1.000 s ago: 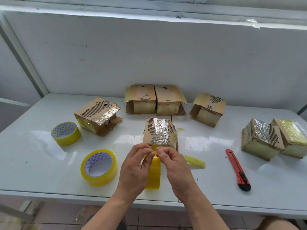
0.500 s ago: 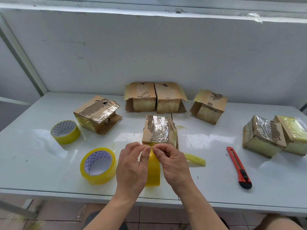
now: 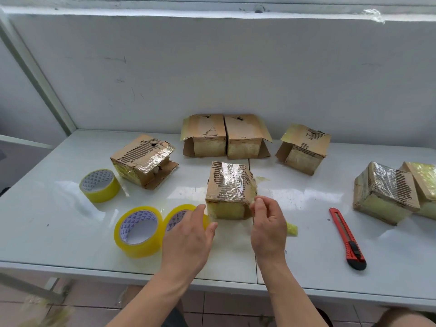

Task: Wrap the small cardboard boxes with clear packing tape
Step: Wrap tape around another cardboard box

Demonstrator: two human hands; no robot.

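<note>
Your left hand (image 3: 188, 234) curls round a roll of tape (image 3: 179, 214) at the near edge of the glossy white table (image 3: 70, 232), beside a second roll (image 3: 139, 231). Your right hand (image 3: 269, 223) pinches its fingertips shut just beside the middle box (image 3: 230, 190); whether they grip tape you cannot tell. A red knife (image 3: 346, 237) lies to the right. More boxes (image 3: 225, 135) sit by the scuffed white wall (image 3: 236, 67).

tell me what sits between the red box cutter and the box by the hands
In the head view, only a crumpled yellow tape scrap near the right hand; otherwise bare table between the box cutter and centre box.
</note>
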